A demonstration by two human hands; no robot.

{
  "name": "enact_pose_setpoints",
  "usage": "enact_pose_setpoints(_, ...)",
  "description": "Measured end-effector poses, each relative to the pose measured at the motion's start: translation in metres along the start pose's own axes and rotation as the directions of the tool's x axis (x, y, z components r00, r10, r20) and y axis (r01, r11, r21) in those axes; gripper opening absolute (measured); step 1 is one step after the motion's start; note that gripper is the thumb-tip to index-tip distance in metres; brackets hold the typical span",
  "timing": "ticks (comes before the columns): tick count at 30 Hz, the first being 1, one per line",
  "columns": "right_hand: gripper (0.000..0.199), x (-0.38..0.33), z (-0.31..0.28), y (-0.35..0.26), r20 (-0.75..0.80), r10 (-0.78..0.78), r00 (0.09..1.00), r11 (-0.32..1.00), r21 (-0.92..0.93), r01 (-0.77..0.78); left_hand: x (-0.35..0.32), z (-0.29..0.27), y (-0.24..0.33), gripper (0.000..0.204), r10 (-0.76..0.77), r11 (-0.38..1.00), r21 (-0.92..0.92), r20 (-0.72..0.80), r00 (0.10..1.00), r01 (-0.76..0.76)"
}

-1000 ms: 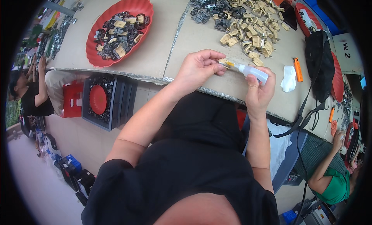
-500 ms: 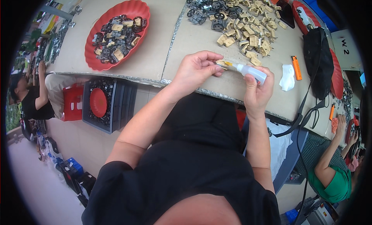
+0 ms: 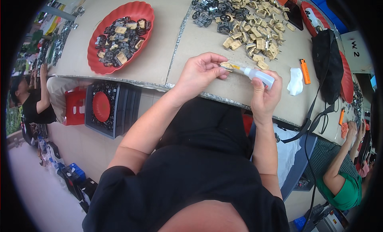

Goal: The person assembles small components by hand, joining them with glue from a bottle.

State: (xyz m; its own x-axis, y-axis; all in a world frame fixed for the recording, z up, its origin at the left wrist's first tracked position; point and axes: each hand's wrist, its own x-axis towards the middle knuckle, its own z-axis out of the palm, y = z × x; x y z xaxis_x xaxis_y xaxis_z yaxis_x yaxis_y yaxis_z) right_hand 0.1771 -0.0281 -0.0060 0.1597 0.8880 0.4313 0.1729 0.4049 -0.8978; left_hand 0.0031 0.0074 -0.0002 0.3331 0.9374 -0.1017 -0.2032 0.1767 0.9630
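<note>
Pale boards cover the worktable, split by a speckled seam, with other people at benches on both sides: a person in black far left, a person in green lower right. From my distant seat I see the wearer's left hand over the table's near edge, thumb and fingers pinched together on a small tan piece (partly hidden by those fingers). Their right hand is wrapped around a translucent squeeze bottle, its yellowish nozzle pointed left at that piece; I cannot tell whether the tip touches it. Just beyond lies a heap of tan parts, with dark wheeled pieces at its left side. Well to the left, a scalloped red plate holds dark and tan pieces mixed. Right of the bottle I make out a crumpled white tissue, an orange lighter beside it, and a black bag.
</note>
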Motion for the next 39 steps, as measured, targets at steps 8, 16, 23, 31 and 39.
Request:
enact_pose_setpoints(8, 0.027, -0.0002, -0.0007, 0.0004, 0.0, 0.009, 1.0, 1.0, 0.028, -0.009, -0.0005, 0.0009, 0.0014, 0.023, 0.002, 1.0, -0.015, -0.009, 1.0, -0.003)
enact_pose_setpoints(16, 0.027, -0.0002, 0.0003, 0.0004, -0.006, 0.051, 0.999, 0.995, 0.082, -0.05, 0.0001, 0.0007, 0.0012, 0.024, -0.007, 1.0, -0.017, 0.003, 1.0, 0.007)
enact_pose_setpoints(23, 0.026, 0.0003, 0.0008, 0.0019, 0.015, 0.046, 0.999, 0.996, 0.08, -0.047, 0.0004, 0.0002, 0.0002, 0.024, -0.002, 1.0, -0.025, 0.011, 1.0, 0.002)
enact_pose_setpoints(31, 0.026, -0.0026, -0.002, 0.0025, 0.019, 0.023, 1.0, 0.999, 0.039, -0.024, -0.0004, 0.0011, -0.0015, 0.023, -0.016, 0.999, -0.046, 0.041, 0.999, 0.018)
enact_pose_setpoints(39, 0.027, -0.002, -0.0011, 0.0043, 0.031, -0.005, 1.0, 1.0, 0.008, 0.005, -0.0012, 0.0002, 0.0006, 0.023, -0.019, 1.0, -0.019, 0.038, 0.999, 0.019)
